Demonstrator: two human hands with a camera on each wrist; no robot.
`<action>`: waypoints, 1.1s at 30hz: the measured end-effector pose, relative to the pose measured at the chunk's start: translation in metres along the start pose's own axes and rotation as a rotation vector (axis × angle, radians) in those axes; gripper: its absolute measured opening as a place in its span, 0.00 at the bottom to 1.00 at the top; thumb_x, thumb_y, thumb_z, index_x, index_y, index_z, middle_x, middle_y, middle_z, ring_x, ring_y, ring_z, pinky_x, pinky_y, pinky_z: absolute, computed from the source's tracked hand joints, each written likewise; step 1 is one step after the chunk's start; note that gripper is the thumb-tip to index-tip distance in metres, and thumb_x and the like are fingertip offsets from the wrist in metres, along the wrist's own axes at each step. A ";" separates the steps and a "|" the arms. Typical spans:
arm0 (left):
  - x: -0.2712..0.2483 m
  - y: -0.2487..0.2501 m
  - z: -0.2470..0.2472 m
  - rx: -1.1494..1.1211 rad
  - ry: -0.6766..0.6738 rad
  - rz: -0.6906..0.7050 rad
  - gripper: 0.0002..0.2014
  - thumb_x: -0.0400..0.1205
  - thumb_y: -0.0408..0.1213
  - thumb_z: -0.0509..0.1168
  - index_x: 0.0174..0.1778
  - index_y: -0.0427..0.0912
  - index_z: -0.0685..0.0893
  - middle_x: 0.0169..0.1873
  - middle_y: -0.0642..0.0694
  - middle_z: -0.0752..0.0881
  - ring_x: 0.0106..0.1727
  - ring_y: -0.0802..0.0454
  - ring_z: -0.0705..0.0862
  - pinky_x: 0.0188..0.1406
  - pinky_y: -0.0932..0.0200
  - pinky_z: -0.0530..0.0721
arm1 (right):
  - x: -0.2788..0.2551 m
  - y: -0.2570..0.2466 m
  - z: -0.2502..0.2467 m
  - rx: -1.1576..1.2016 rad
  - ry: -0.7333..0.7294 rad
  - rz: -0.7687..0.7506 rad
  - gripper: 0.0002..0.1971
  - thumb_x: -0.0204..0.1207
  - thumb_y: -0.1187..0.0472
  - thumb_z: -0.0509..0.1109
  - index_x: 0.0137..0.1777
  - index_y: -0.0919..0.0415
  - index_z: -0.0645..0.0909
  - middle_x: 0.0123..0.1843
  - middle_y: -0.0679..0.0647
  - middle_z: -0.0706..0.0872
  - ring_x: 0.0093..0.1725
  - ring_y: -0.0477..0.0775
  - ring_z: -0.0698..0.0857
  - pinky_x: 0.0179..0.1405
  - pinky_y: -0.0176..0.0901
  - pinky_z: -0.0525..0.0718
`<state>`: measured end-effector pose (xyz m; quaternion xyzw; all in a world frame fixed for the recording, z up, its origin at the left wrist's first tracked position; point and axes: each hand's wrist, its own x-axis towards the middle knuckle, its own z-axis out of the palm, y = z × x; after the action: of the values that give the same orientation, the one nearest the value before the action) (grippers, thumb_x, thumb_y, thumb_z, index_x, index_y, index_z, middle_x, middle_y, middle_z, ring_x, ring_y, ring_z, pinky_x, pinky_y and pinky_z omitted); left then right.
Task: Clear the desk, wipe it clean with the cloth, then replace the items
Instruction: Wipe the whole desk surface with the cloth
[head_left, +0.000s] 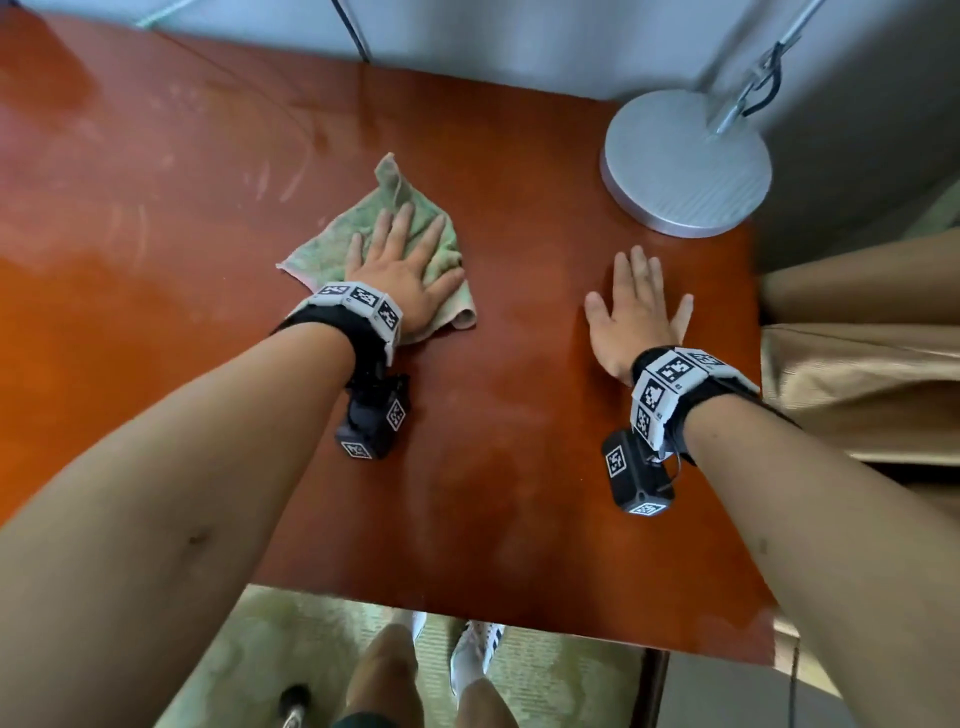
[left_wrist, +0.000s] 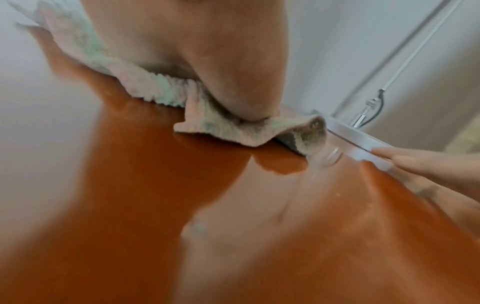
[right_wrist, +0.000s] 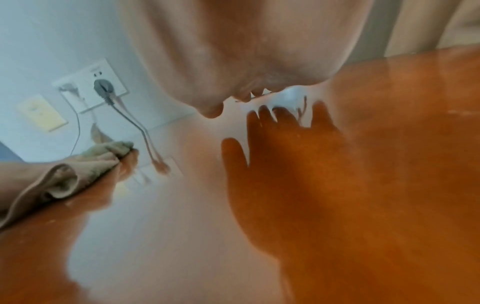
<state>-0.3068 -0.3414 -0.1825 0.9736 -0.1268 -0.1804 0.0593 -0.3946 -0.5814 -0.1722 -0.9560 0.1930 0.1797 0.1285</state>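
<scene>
A crumpled green and pink cloth (head_left: 332, 239) lies on the glossy red-brown desk (head_left: 493, 467), left of centre. My left hand (head_left: 405, 260) presses flat on it with straight, spread fingers. The left wrist view shows the palm (left_wrist: 207, 51) bearing down on the cloth (left_wrist: 161, 90). My right hand (head_left: 636, 306) rests flat and open on the bare desk to the right, holding nothing. In the right wrist view the cloth (right_wrist: 59, 176) shows at the left, and the right palm (right_wrist: 246, 51) sits above its own reflection.
A round silver lamp base (head_left: 685, 161) with its rod stands at the desk's back right corner, just beyond my right hand. A tan curtain (head_left: 862, 374) hangs off the right edge. A wall socket (right_wrist: 101, 86) with plugged cables is behind the desk. Smears streak the desk's far left.
</scene>
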 end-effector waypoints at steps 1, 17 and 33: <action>-0.001 -0.004 -0.002 -0.011 0.001 -0.035 0.34 0.80 0.69 0.40 0.82 0.65 0.41 0.83 0.52 0.37 0.84 0.50 0.35 0.81 0.41 0.37 | -0.004 0.002 0.000 0.013 -0.002 -0.003 0.31 0.88 0.47 0.43 0.86 0.52 0.39 0.86 0.45 0.34 0.84 0.45 0.34 0.82 0.63 0.33; -0.075 0.150 0.058 0.097 -0.022 0.273 0.33 0.83 0.64 0.36 0.83 0.59 0.38 0.83 0.48 0.36 0.83 0.45 0.33 0.79 0.33 0.36 | -0.046 0.037 0.021 -0.035 0.151 -0.060 0.30 0.86 0.59 0.49 0.87 0.55 0.46 0.88 0.48 0.41 0.86 0.48 0.39 0.84 0.59 0.42; -0.068 0.009 0.028 -0.007 0.052 -0.070 0.32 0.82 0.66 0.40 0.82 0.64 0.41 0.84 0.52 0.39 0.84 0.51 0.36 0.81 0.42 0.38 | -0.052 0.051 0.035 -0.075 0.006 -0.069 0.30 0.86 0.44 0.38 0.85 0.49 0.32 0.85 0.43 0.29 0.83 0.45 0.31 0.83 0.55 0.34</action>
<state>-0.3810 -0.3339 -0.1841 0.9816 -0.0907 -0.1573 0.0594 -0.4707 -0.5992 -0.1925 -0.9668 0.1533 0.1793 0.0982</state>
